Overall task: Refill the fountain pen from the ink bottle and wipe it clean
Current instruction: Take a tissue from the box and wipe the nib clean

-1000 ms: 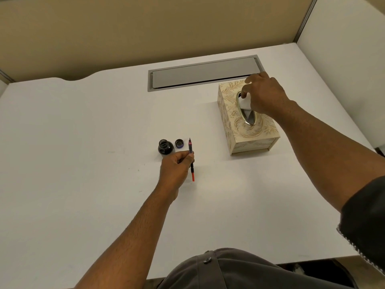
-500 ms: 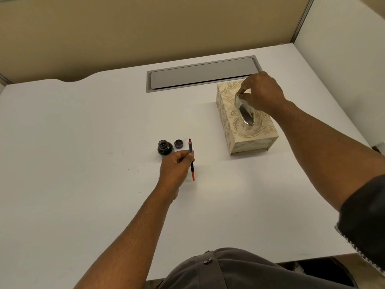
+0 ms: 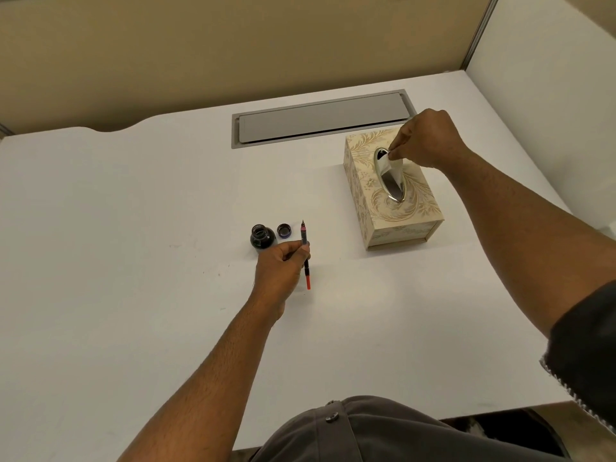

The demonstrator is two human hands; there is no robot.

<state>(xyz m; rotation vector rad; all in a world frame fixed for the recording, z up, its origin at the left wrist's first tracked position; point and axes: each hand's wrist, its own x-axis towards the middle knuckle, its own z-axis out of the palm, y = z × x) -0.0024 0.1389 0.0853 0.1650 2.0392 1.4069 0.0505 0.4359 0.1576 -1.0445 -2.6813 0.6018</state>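
Note:
My left hand (image 3: 281, 266) grips the fountain pen (image 3: 305, 251) near the middle of the white desk, nib pointing away from me, orange end toward me. Just left of the nib stands the open dark ink bottle (image 3: 262, 236), with its cap (image 3: 284, 230) lying beside it. At the right, my right hand (image 3: 425, 138) pinches a white tissue (image 3: 393, 166) that sticks up out of the oval slot of the cream patterned tissue box (image 3: 396, 208).
A grey cable hatch (image 3: 320, 120) is set into the desk (image 3: 133, 228) behind the tissue box. Beige partition walls close the back and the right side. My dark shirt fills the bottom edge.
My right hand has pinched the tissue and lifted it partly out of the box slot. My left hand and the pen have stayed put.

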